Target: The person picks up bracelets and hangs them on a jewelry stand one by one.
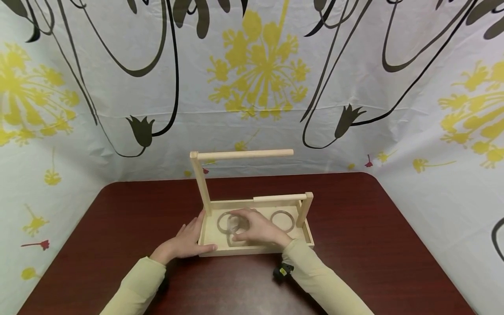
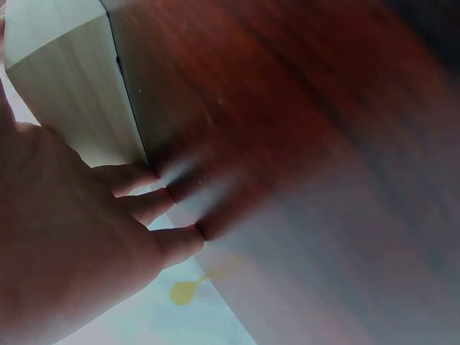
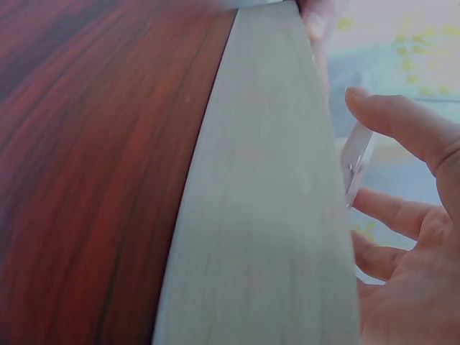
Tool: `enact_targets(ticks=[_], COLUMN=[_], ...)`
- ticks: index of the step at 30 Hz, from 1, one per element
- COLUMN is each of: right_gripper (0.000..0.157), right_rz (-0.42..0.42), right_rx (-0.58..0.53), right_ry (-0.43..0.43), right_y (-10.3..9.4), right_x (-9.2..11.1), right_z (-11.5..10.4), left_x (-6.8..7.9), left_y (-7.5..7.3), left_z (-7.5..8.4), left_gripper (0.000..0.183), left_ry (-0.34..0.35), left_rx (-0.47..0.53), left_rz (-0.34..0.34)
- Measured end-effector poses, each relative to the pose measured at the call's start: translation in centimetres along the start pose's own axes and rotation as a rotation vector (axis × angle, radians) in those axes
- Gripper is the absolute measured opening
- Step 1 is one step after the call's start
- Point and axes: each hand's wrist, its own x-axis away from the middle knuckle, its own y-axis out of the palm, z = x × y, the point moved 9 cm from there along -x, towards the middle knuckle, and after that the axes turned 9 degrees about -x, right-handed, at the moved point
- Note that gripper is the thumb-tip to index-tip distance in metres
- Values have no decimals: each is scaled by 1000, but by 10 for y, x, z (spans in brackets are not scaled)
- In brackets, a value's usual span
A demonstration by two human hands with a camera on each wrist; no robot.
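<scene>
A light wooden tray [image 1: 252, 250] lies on the table, with a tall post [image 1: 201, 183] at its left end and a shorter one [image 1: 304, 210] at its right end. Each post carries a horizontal dowel pointing inward. My right hand [image 1: 257, 227] is over the tray and pinches a clear ring [image 3: 356, 158] between thumb and fingers. Another ring [image 1: 282, 222] lies at the right of the tray; more ring outlines overlap near my right fingers. My left hand [image 1: 185, 243] rests against the tray's left end, fingers extended along its outside [image 2: 72, 86] and thumb at the front rim.
The tall post's dowel [image 1: 246, 154] reaches across above the tray, higher than the short post's dowel [image 1: 279, 197]. A dark red-brown table [image 1: 374, 245] bears the tray. A patterned cloth [image 1: 260, 131] hangs behind and beside the table.
</scene>
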Motion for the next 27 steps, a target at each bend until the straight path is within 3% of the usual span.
enact_targets(ticks=[6, 14, 27], right_gripper=[66, 72, 71], right_rz=[-30, -21, 9], right_rx=[-22, -55, -93], right_ry=[-91, -63, -123], right_y=[7, 10, 5], right_x=[-4, -6, -9], right_z=[-18, -29, -56], left_x=[0, 0, -1], left_y=[2, 4, 3], left_z=[1, 0, -2], left_gripper=[113, 113, 112], left_ry=[-1, -19, 2], left_rx=[-2, -15, -28], left_rz=[-11, -40, -39])
